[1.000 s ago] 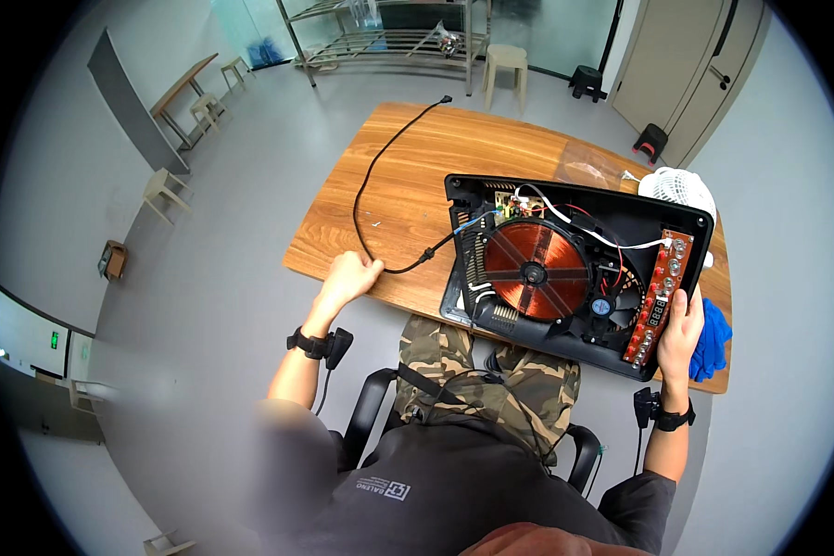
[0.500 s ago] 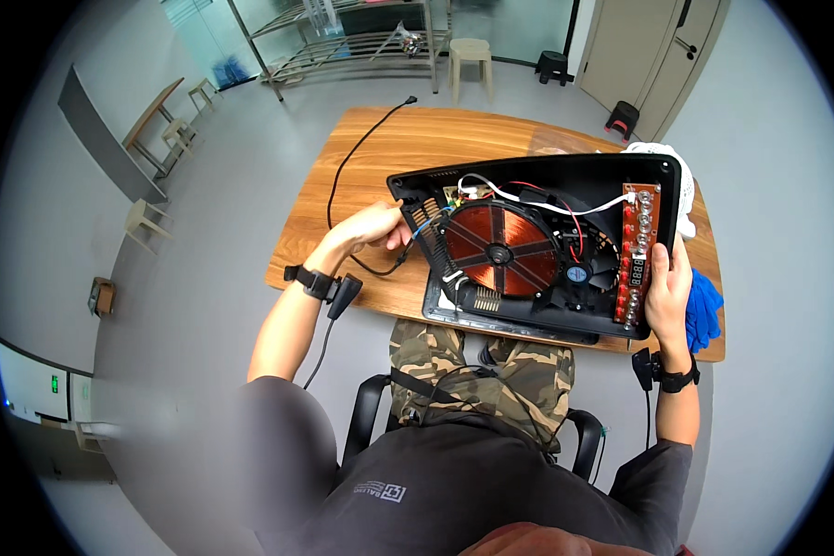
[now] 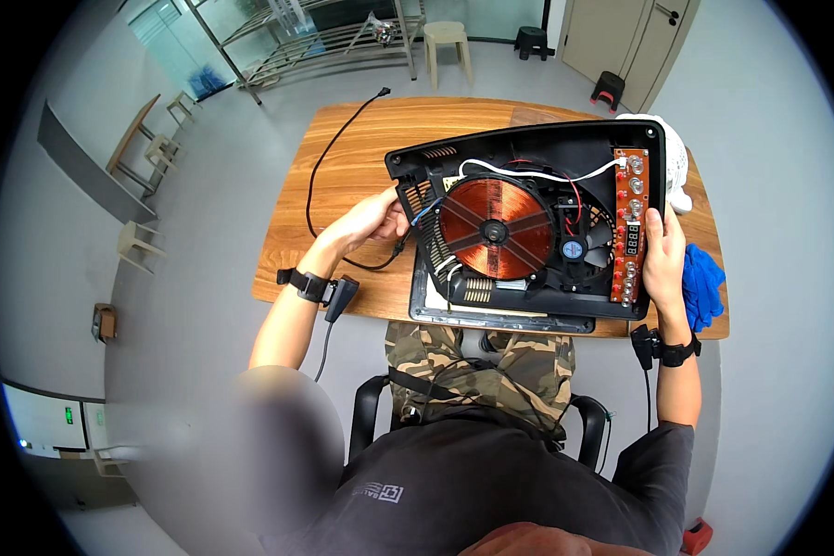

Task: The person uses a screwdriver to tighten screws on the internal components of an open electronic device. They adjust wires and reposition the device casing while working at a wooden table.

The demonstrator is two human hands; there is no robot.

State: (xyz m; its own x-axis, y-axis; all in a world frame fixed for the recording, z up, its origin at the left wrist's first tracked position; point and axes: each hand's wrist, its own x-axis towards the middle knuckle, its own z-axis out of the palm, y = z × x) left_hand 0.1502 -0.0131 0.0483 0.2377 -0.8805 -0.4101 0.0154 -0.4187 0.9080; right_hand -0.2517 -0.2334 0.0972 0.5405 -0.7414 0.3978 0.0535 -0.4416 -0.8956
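An opened induction cooker's black housing (image 3: 551, 298) is held tilted over the table, its inside facing me. In it are a round copper coil (image 3: 473, 208), a black fan (image 3: 599, 248) and an orange circuit board (image 3: 630, 190) with a small display. My right hand (image 3: 665, 255) grips the housing's right edge, thumb on the near side. At the left edge my left hand (image 3: 375, 221) is closed around the vented corner, fingertips partly hidden. Under the housing lies a flat dark-framed panel (image 3: 510, 322). A black power cord (image 3: 313, 176) runs beside my left hand.
The wooden table (image 3: 292, 241) has blue gloves (image 3: 702, 289) at its right edge and a white cloth (image 3: 678, 167) behind the housing. A metal rack (image 3: 320, 60) and a stool (image 3: 447, 42) stand beyond. Black devices (image 3: 343, 295) are strapped to both wrists.
The housing has shifted a little away from me, and its coil side shows more fully. Both hands keep their hold. The whole view has moved slightly.
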